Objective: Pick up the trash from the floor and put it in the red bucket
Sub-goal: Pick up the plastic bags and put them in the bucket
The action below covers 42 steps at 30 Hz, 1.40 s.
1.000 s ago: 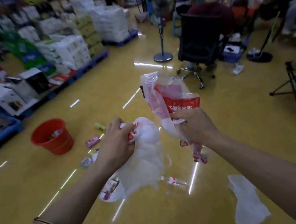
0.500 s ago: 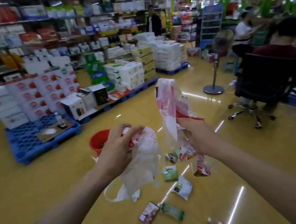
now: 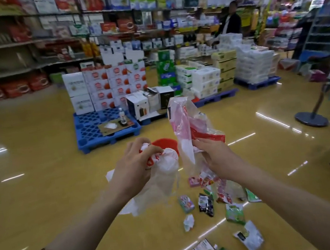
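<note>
My left hand (image 3: 134, 168) grips a crumpled white plastic bag with red print (image 3: 165, 174), which hangs down below it. My right hand (image 3: 214, 158) holds a clear bag with red and pink print (image 3: 187, 125) that stands up above the fingers. The red bucket (image 3: 165, 143) sits on the floor just beyond both hands, mostly hidden behind them and the bags. Several wrappers lie on the yellow floor below my right hand, among them a green packet (image 3: 234, 214), a dark packet (image 3: 206, 204) and a crumpled white scrap (image 3: 189, 222).
A blue pallet (image 3: 88, 132) with a bottle and cardboard stands behind the bucket, next to stacked boxes (image 3: 119, 84). Shop shelves fill the back. A stand with a round base (image 3: 311, 119) is at the right. A person (image 3: 230, 22) stands far back.
The view has swung left and forward. The bucket now lies straight ahead behind my hands, where it was off to the left. Both hands still hold their bags.
</note>
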{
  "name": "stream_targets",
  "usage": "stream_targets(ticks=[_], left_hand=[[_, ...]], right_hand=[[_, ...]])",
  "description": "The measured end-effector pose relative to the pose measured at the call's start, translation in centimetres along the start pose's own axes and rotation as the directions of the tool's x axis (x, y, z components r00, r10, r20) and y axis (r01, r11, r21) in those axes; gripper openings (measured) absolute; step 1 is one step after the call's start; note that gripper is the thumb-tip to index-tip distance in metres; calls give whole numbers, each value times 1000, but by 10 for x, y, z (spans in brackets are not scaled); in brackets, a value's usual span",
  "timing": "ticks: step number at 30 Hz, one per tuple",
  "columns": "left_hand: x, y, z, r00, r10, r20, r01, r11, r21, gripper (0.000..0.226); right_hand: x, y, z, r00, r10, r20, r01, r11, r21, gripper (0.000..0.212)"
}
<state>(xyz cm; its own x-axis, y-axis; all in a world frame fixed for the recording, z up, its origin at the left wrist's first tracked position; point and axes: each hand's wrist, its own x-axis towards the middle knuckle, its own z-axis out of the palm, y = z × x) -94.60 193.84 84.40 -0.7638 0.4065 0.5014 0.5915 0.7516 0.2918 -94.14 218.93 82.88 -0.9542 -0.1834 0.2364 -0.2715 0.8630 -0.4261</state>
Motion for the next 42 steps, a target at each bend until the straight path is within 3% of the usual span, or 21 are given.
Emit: stream_targets(ticks=[6, 14, 24, 29, 34, 38, 42], left_hand=[[70, -65, 6, 996, -58, -66, 59, 998, 12, 37], [183, -157, 32, 995, -90, -31, 92, 993, 71, 40], [279, -238, 67, 996, -86, -21, 88, 990, 107, 40], [319, -283, 98, 994, -81, 67, 75, 994, 79, 44], [370, -348, 127, 972, -127, 196, 108, 989, 102, 65], [424, -405, 152, 974, -72, 216, 73, 997, 6, 42], [470, -445, 183, 965, 43, 260, -9, 992, -128, 35]], right_hand=[[117, 1, 19, 997, -76, 9, 76, 997, 12, 67], [262, 25, 29, 994, -107, 18, 106, 994, 10, 65], [377, 62, 56, 996, -91, -7, 92, 994, 56, 58], [423, 86, 79, 1000, -21, 8, 21, 998, 54, 57], [486, 107, 107, 998, 65, -6, -65, 996, 64, 53], [542, 114, 127, 990, 136, -48, -129, 985, 118, 54], [577, 124, 139, 945, 320, -60, -308, 939, 155, 59]])
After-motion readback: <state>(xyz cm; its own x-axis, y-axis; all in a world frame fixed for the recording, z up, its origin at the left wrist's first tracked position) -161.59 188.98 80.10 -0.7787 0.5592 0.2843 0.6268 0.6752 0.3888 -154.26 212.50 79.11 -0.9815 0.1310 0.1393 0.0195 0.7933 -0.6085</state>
